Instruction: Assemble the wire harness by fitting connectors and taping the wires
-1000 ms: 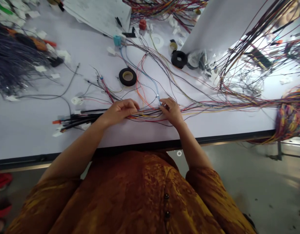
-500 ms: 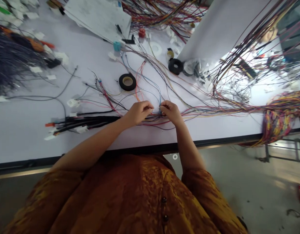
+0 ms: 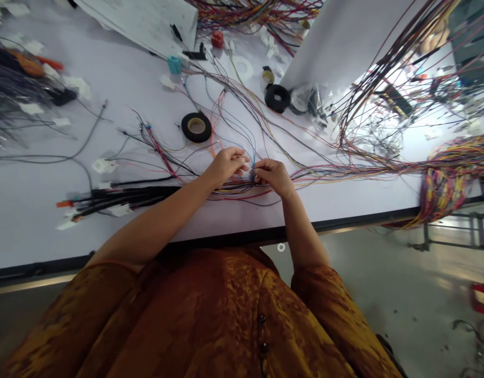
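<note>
Over the long wire bundle (image 3: 324, 170) on the white surface (image 3: 356, 197), the right hand (image 3: 280, 177) has its fingers closed on blue wires (image 3: 254, 149), the left hand (image 3: 223, 167) curls its fingers loosely open nearby, and a black tape roll (image 3: 186, 128) lies farther back.

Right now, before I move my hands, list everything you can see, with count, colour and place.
Worktable: one, whitish, under the work
Wire bundle: one, multicoloured, running right from the hands
Blue wires: several, at the right fingertips
Black-sheathed wires: several, left of the hands
Tape rolls: two, black, beyond the hands
Teal connector: one, near the papers
Red connector: one, far side
Papers: several, white, far side
Wire heap: one, dark purple, far left
Hanging wires: many, mixed colours, right edge
Small loose parts: too many and blurred to count
Left hand: one, bare, over the bundle
Right hand: one, bare, pinching at the blue wires
</note>
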`<control>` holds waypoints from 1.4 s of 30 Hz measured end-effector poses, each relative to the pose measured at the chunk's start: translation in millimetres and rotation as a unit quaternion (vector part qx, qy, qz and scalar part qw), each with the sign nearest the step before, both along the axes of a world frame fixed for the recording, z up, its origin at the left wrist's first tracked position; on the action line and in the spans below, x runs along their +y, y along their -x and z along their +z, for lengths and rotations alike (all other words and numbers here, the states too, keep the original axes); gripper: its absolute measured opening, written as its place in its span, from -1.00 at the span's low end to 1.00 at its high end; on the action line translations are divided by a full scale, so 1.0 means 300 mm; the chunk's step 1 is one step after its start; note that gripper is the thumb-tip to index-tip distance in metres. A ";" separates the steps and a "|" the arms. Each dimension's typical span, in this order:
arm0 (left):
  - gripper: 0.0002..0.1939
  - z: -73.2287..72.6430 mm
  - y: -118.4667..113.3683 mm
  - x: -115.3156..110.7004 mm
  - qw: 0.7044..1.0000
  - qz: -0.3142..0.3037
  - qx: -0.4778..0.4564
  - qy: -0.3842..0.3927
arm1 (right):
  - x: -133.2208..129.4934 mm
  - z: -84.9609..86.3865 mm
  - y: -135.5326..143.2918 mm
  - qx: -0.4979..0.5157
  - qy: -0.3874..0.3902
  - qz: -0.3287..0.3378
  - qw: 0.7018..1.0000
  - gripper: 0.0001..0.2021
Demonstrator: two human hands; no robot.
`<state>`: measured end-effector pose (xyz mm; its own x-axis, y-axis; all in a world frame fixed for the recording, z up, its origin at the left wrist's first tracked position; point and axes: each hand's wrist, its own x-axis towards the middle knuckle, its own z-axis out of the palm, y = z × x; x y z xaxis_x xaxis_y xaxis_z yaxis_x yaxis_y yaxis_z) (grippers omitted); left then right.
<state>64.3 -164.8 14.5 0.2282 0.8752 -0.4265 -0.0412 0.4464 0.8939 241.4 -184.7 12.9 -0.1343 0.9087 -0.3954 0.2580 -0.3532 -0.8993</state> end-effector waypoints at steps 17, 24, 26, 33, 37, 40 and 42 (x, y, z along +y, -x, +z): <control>-0.87 -0.023 -0.003 0.004 0.999 0.029 -0.033 -0.023 | 0.021 0.002 -0.004 -0.009 0.017 0.057 0.998 -0.82; -0.91 -0.034 0.001 0.019 0.995 0.056 -0.068 0.040 | 0.021 0.010 0.003 -0.030 -0.016 0.087 0.996 -0.81; -0.88 -0.034 0.001 0.023 0.994 0.060 -0.076 0.058 | 0.017 0.005 0.004 -0.040 -0.026 0.088 0.995 -0.82; -0.84 0.026 0.037 0.153 0.978 0.117 -0.165 0.051 | -0.002 -0.051 0.016 -0.124 -0.113 0.056 0.984 -0.86; -0.89 0.034 0.084 0.243 0.980 0.177 -0.072 -0.048 | -0.011 -0.059 0.025 -0.153 -0.141 0.050 0.977 -0.84; -0.92 0.031 0.124 0.223 0.986 -0.113 0.057 -0.104 | -0.012 -0.051 0.033 -0.154 -0.130 0.034 0.979 -0.84; -0.90 0.051 0.160 0.190 0.951 -0.288 0.064 -0.099 | -0.013 -0.045 0.039 -0.151 -0.123 0.025 0.981 -0.85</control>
